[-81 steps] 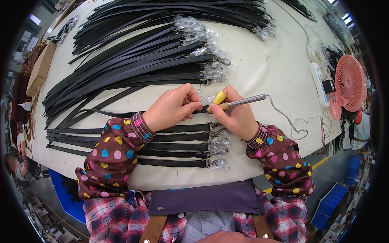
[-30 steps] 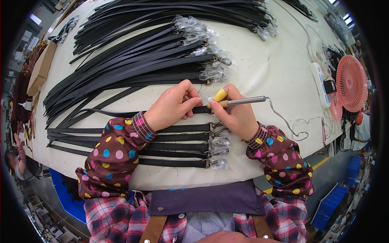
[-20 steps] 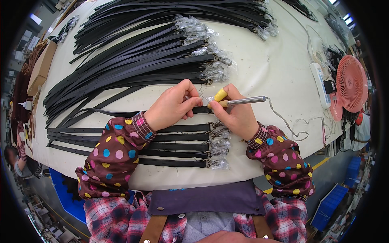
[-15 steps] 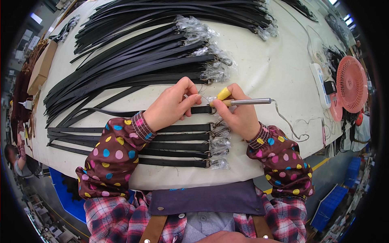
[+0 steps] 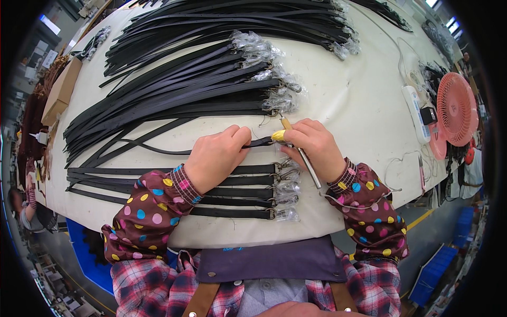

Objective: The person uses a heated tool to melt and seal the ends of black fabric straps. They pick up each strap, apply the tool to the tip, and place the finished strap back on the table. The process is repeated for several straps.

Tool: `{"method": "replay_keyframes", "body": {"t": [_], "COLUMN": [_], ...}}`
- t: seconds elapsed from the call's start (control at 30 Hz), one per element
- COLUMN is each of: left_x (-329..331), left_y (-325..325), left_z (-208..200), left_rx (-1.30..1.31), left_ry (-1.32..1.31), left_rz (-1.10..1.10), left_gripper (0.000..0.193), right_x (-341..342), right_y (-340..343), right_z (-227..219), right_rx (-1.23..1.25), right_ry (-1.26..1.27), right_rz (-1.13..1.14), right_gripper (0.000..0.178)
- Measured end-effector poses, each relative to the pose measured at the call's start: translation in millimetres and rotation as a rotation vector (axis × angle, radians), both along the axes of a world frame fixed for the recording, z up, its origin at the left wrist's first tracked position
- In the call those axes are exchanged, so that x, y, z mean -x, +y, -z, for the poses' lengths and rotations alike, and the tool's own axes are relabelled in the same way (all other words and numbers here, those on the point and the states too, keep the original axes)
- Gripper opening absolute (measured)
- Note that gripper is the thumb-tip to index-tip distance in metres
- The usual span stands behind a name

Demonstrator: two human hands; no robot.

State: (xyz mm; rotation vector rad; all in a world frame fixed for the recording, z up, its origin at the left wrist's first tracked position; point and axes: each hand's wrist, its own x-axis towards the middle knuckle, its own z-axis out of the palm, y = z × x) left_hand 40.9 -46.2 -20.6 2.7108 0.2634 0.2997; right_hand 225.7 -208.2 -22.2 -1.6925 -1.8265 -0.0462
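My left hand is closed round a black strap close to its metal-fitted end, with the long tail trailing left. At that end my right hand pinches the strap with a finger wearing a yellow cover. Also held in my right hand is a corded pen-like tool, with a steel tube, a wooden part and a thin tip pointing away from me. Just below lie several straps in a row, their metal rings in clear plastic. The metal fitting under my fingers is mostly hidden.
A big pile of black straps lies beyond my hands, with another pile farther back. At right are a white power strip, a pink fan and loose cords. A cardboard box stands at left.
The tool has swung from lying sideways to tip-away, its handle now towards me. My left hand has moved down and left from a thread pinch to gripping the strap; my right fingers now pinch its end.
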Motion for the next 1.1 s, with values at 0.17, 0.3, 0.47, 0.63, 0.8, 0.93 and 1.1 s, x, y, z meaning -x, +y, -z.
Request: {"method": "replay_keyframes", "body": {"t": [0.17,0.3,0.47,0.63,0.8,0.93,1.1], "left_x": [-3,-13,-20,-32,-32,-33,-30], "left_y": [10,9,12,11,12,15,16], "left_z": [-5,-8,-5,-1,0,-6,-5], "left_rx": [0.262,0.224,0.296,0.509,0.516,0.763,0.954], "left_ry": [0.120,0.164,0.059,0.061,0.080,0.237,0.252], "left_rz": [0.038,0.046,0.106,0.133,0.150,0.059,-0.010], "left_gripper": [0.021,0.023,0.023,0.025,0.023,0.015,0.016], "right_x": [2,-1,-9,-15,-6,7,15], "right_y": [-2,-4,-2,-1,0,-1,3], "right_z": [-5,3,4,4,2,1,11], "right_rx": [-0.002,0.012,0.028,0.013,-0.055,0.008,0.177], "right_ry": [0.203,0.219,0.213,0.212,0.432,0.703,0.782], "right_rz": [0.029,0.082,-0.001,-0.031,0.015,0.029,0.099], "right_gripper": [0.033,0.032,0.029,0.026,0.017,0.017,0.014]}}
